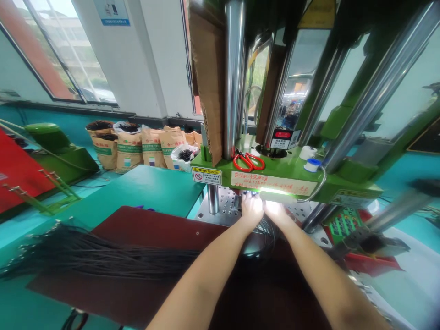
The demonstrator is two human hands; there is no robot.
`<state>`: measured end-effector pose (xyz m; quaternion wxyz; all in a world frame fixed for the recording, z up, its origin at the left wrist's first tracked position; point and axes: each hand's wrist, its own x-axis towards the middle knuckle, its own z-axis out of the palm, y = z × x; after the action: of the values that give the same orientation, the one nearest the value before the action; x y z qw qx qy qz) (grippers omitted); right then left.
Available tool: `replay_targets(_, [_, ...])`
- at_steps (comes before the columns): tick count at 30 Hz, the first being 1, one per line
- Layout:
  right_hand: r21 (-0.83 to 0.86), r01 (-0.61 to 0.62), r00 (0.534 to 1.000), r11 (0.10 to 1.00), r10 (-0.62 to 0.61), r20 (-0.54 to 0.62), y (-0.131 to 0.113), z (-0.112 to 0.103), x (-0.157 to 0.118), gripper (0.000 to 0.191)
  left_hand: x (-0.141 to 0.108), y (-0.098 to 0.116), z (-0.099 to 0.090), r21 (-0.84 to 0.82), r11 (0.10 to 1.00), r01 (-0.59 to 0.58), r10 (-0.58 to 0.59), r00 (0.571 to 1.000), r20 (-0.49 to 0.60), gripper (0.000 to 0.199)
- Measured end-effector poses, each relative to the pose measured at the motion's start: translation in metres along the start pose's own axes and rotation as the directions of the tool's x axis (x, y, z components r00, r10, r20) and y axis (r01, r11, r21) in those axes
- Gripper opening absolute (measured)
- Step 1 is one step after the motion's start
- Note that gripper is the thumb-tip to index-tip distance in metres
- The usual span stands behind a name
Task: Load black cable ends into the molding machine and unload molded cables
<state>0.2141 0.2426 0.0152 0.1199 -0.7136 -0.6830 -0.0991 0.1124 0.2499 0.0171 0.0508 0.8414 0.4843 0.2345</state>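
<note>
Both arms reach forward to a green press machine. My left hand and my right hand are side by side under its front edge, beneath a bright lamp. The fingers of both are lost in glare and under the edge, so what they hold cannot be made out. Thin black cables hang just below the hands. Behind the hands lies a perforated metal plate. On the machine's ledge rest red-handled scissors.
A long bundle of black cables lies across a dark red board at the left. Behind it are a green table and paper sacks. Metal columns rise from the press. A green tray stands at the right.
</note>
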Motion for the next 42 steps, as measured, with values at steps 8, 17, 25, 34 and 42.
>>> replay_targets(8, [0.023, 0.169, 0.985, 0.985, -0.169, 0.029, 0.02, -0.014, -0.018, 0.034, 0.007, -0.032, -0.007, -0.006, 0.964, -0.268, 0.267, 0.962, 0.051, 0.033])
replay_targets(17, [0.051, 0.211, 0.97, 0.976, -0.216, 0.111, 0.022, -0.014, -0.014, 0.037, 0.016, -0.048, 0.005, -0.083, 0.956, -0.28, 0.291, 0.935, 0.2, 0.049])
replay_targets(25, [0.024, 0.127, 0.987, 0.992, -0.129, 0.099, 0.021, -0.016, -0.02, 0.035, 0.021, -0.049, -0.001, -0.084, 0.967, -0.241, 0.254, 0.941, 0.223, 0.05])
replay_targets(34, [0.033, 0.083, 0.993, 0.996, -0.086, 0.081, 0.034, -0.011, -0.028, 0.037, 0.006, -0.057, -0.003, -0.068, 0.974, -0.214, 0.222, 0.963, 0.155, 0.046])
replay_targets(42, [0.105, 0.064, 0.998, 0.992, -0.066, 0.014, 0.033, -0.01, -0.019, 0.03, 0.011, -0.05, -0.002, -0.047, 0.983, -0.178, 0.184, 0.965, 0.186, 0.043])
